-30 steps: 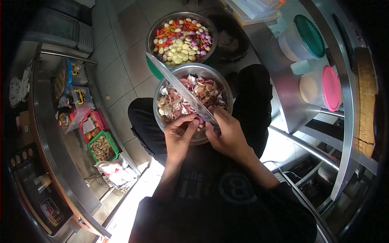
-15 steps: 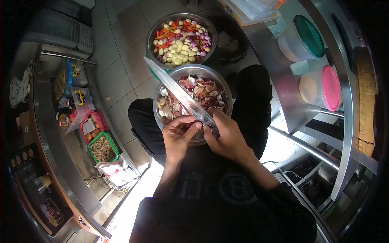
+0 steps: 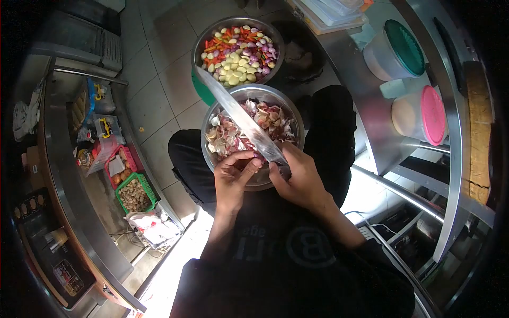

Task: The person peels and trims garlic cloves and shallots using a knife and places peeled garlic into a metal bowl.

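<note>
My right hand [image 3: 301, 177] is closed around the handle end of a large knife [image 3: 238, 115], whose long blade slants up and left over a metal bowl [image 3: 299, 119]. Papery garlic and reddish skins [image 3: 230, 132] fill that bowl, which sits between my legs. Pinched in the fingertips of my left hand [image 3: 233, 175] is a small purplish shallot [image 3: 259, 157], mostly covered by the fingers, close to the blade's lower end. Just beyond, a second metal bowl [image 3: 281, 45] holds peeled garlic cloves [image 3: 233, 69], purple shallots [image 3: 265, 53] and red and orange chillies [image 3: 214, 41].
On the left shelf are a green basket of ginger-like roots [image 3: 135, 195], a red basket [image 3: 121, 161] and plastic boxes [image 3: 106, 130]. To the right, tubs with a green lid [image 3: 404, 47] and a pink lid [image 3: 433, 115] rest on a steel counter [image 3: 350, 74]. Tiled floor [image 3: 159, 100] lies ahead.
The knife's tip has swung slightly right and its handle end has shifted a little away from my left hand. My right thumb has moved right, and the purplish shallot shows more now.
</note>
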Action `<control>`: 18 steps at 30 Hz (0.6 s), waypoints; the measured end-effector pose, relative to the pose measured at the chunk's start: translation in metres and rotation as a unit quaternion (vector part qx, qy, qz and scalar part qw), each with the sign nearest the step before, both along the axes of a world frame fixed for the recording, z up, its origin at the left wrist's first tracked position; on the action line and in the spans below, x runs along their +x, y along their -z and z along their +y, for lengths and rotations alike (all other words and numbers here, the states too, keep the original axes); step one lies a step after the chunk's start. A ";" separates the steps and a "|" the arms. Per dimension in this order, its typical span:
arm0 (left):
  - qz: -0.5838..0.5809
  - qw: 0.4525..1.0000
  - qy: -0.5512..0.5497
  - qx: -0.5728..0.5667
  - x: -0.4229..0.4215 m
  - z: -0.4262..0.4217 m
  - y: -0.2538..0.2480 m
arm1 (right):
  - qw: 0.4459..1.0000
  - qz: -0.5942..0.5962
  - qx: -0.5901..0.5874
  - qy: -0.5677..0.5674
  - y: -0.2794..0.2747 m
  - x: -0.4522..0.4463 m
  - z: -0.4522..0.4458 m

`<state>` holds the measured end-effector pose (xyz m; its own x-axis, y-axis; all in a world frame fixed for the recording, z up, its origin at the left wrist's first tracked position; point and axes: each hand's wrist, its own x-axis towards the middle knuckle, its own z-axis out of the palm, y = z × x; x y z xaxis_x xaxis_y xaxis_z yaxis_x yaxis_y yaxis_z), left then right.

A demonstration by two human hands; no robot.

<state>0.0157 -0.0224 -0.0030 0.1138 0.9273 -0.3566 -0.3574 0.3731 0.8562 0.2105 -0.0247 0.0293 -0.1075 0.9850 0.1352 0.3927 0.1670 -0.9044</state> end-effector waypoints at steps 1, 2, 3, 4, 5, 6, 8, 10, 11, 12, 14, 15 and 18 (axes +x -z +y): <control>0.000 1.000 0.000 0.000 -0.001 0.000 0.000 | 1.000 0.001 -0.010 -0.010 -0.001 0.000 -0.001; 0.016 1.000 -0.001 0.013 -0.002 0.000 0.002 | 1.000 0.002 -0.019 -0.020 -0.002 0.000 -0.002; 0.033 0.999 -0.002 0.025 -0.002 0.001 0.002 | 1.000 0.002 -0.019 -0.020 -0.003 0.000 -0.002; 0.033 0.999 -0.002 0.025 -0.002 0.001 0.002 | 0.999 -0.008 -0.022 -0.024 -0.003 -0.001 -0.003; 0.056 0.997 -0.001 0.044 -0.002 0.001 0.000 | 0.999 -0.017 -0.025 -0.028 -0.003 -0.002 -0.003; 0.080 0.995 -0.001 0.063 -0.002 0.001 -0.002 | 0.999 -0.017 -0.025 -0.028 -0.003 -0.002 -0.003; 0.086 0.994 0.003 0.069 -0.003 0.001 -0.004 | 0.999 -0.031 -0.012 -0.036 -0.004 -0.001 -0.003; 0.092 0.993 0.006 0.076 -0.004 0.002 -0.004 | 0.998 -0.038 -0.022 -0.041 -0.005 0.000 -0.003; 0.097 0.992 0.008 0.084 -0.005 0.002 -0.003 | 0.997 -0.043 -0.032 -0.047 -0.006 0.000 -0.002; 0.103 0.990 0.010 0.091 -0.006 0.002 -0.003 | 0.997 -0.043 -0.032 -0.047 -0.007 0.000 -0.002; 0.087 0.992 0.008 0.089 -0.005 0.003 -0.004 | 0.997 -0.046 -0.025 -0.049 -0.009 -0.001 -0.002; 0.071 0.994 0.007 0.087 -0.005 0.003 -0.005 | 0.997 -0.046 -0.025 -0.048 -0.009 -0.001 -0.002; 0.060 0.995 0.008 0.085 -0.007 0.003 -0.002 | 0.998 -0.027 -0.023 -0.042 -0.005 0.000 -0.001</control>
